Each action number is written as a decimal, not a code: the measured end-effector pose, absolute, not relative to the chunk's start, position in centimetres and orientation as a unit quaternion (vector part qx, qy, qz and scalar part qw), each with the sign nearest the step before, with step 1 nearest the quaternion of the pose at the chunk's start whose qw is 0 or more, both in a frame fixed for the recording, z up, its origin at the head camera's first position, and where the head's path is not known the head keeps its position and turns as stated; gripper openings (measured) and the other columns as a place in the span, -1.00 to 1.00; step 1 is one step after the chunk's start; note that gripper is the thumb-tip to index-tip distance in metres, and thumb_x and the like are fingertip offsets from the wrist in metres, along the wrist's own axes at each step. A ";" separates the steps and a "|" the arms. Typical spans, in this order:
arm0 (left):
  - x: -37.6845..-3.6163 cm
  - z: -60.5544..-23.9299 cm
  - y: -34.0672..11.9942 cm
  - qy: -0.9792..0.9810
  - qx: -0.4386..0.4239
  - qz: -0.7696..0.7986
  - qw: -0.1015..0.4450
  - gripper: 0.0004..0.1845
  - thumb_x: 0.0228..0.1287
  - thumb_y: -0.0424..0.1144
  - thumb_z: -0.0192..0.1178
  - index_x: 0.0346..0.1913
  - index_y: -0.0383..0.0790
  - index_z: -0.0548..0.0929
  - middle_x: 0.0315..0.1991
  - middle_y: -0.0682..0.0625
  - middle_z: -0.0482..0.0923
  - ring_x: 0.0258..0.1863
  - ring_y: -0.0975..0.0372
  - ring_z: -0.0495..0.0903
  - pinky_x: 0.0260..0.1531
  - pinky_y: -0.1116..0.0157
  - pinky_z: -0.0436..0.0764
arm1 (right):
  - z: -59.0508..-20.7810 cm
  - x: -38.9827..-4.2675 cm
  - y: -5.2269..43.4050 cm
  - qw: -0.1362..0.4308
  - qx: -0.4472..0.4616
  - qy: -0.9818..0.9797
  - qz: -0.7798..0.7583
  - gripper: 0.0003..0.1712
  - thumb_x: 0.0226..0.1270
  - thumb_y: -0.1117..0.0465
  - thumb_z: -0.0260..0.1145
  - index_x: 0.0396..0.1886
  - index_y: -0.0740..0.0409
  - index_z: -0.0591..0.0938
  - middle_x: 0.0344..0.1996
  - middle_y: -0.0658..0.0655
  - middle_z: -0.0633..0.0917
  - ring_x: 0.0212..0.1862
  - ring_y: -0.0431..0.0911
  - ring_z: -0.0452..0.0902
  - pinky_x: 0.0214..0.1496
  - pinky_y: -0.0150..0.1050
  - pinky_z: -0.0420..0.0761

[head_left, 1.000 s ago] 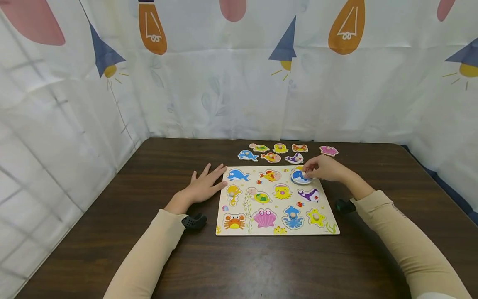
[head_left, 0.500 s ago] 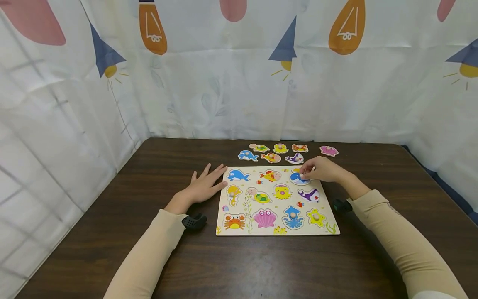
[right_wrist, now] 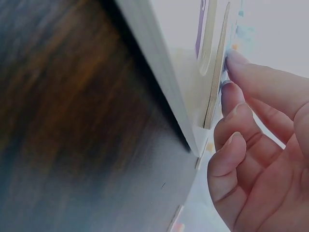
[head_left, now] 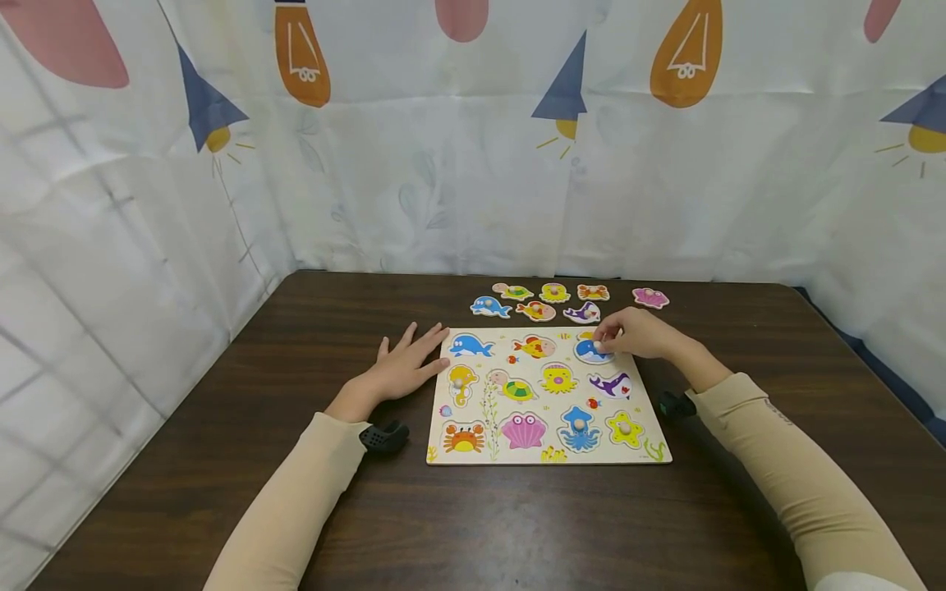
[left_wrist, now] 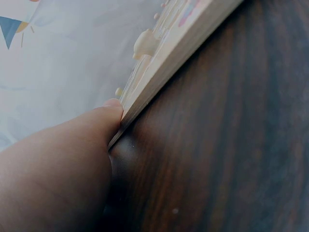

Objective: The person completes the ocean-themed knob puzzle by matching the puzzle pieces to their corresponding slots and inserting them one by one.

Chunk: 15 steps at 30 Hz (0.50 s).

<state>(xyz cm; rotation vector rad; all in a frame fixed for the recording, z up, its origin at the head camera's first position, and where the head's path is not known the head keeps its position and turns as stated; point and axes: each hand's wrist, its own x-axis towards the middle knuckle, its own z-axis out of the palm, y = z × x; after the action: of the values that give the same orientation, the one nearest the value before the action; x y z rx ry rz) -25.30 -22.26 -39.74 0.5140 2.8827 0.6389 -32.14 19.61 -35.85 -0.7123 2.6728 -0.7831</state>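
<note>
Right hand (head_left: 641,335) pinches the knob of the blue whale piece (head_left: 592,351) at the puzzle board's (head_left: 548,454) far-right slot, a light, stiff wooden cutout best taken by that peg, while the left hand (head_left: 402,368) lies flat, fingers bracing the board's edge.

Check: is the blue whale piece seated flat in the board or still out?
Not seated: whale piece in right hand stands proud of the board in the right wrist view.
</note>
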 end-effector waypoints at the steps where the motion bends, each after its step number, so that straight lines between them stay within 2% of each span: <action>1: -25.3 -39.7 -22.3 0.959 0.171 0.213 0.072 -0.25 0.61 0.17 -0.06 0.68 0.01 0.02 0.67 -0.03 -0.14 0.62 -0.14 -0.34 0.36 -0.40 -0.43 | -35.9 -32.2 19.6 0.133 -0.246 0.922 -0.269 -0.87 0.40 0.29 0.40 -0.14 0.25 0.75 -0.42 0.04 0.59 -0.28 -0.03 0.45 -0.24 -0.18 0.43; 15: -25.3 -39.7 -22.3 0.960 0.171 0.212 0.072 -0.25 0.61 0.20 -0.07 0.68 0.01 0.02 0.67 -0.03 -0.13 0.62 -0.14 -0.34 0.36 -0.41 -0.43 | -36.0 -32.1 19.5 0.135 -0.250 0.920 -0.271 -0.83 0.40 0.24 0.42 -0.14 0.26 0.76 -0.42 0.03 0.59 -0.26 -0.05 0.46 -0.22 -0.18 0.43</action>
<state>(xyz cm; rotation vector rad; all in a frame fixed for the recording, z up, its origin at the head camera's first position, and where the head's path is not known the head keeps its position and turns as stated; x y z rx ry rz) -25.30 -22.25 -39.75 0.5134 2.8846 0.6367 -32.11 19.49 -35.99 -0.7244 2.6635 -0.7855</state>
